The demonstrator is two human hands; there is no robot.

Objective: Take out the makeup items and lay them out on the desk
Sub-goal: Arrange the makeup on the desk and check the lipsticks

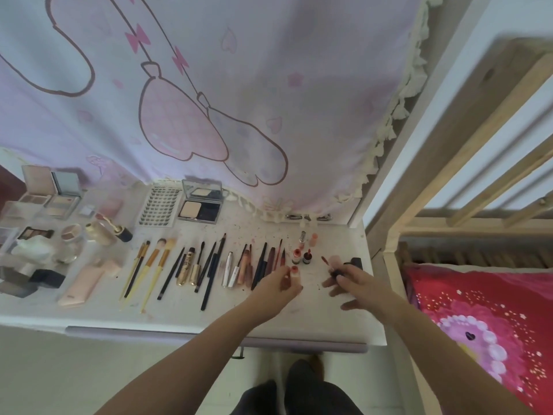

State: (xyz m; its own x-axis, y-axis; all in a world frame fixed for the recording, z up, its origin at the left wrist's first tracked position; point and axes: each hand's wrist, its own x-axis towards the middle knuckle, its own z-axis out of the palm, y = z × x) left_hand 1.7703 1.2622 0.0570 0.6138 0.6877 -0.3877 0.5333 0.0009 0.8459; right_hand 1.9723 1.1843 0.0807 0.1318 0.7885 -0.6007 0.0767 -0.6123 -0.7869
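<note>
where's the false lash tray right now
In the head view the false lash tray lies flat at the back of the desk, left of centre, just left of the open powder compact and behind the brushes.

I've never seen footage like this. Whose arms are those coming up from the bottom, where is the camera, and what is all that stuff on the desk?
There is no machine here. The arms belong to a person wearing a wide-angle camera on the head, so this single picture looks forward and down at their own hands.

The white desk is spread with makeup: a row of brushes and pencils, open powder compacts, a tray of false lashes, a pink tube and two small bottles standing upright.

The left hand grips a small lip-colour tube with a red top. The right hand pinches what looks like its wand applicator by the dark cap; it is blurred, so I cannot be sure.

Behind hangs a pink cartoon curtain; a wooden bed frame stands on the right.
</note>
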